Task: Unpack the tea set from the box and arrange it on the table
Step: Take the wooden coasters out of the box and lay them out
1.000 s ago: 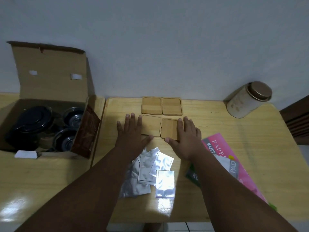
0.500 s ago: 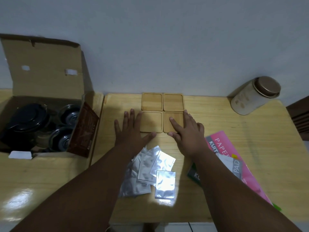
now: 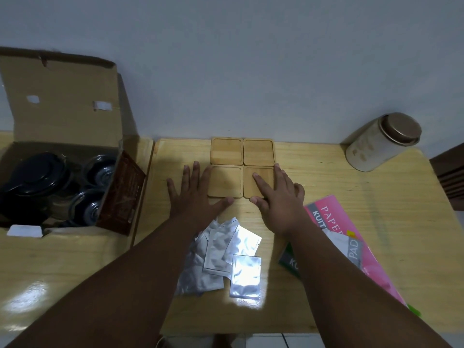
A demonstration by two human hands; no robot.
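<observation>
Several square wooden coasters [image 3: 226, 151] lie in a two-by-two block at the back of the table [image 3: 351, 222]. My left hand [image 3: 193, 194] rests flat and open against the left edge of the near-left coaster [image 3: 224, 182]. My right hand [image 3: 278, 197] lies flat on the near-right coaster [image 3: 251, 182], fingers spread, gripping nothing. At the far left an open cardboard box [image 3: 62, 116] holds a black-lidded teapot [image 3: 35, 174] and two glass cups [image 3: 100, 169] still in wrapping. A pile of silver foil sachets [image 3: 226, 257] lies between my forearms.
A cream tin canister [image 3: 379, 144] with a brown lid leans at the back right. A pink paper pad [image 3: 351, 247] lies under my right forearm. The box sits on a second table [image 3: 50, 267] at the left, with a seam between. A wall stands behind the tables.
Both hands have nudged the two near coasters back and square against the far pair; my right fingers have spread over the near-right coaster. The view has shifted slightly.
</observation>
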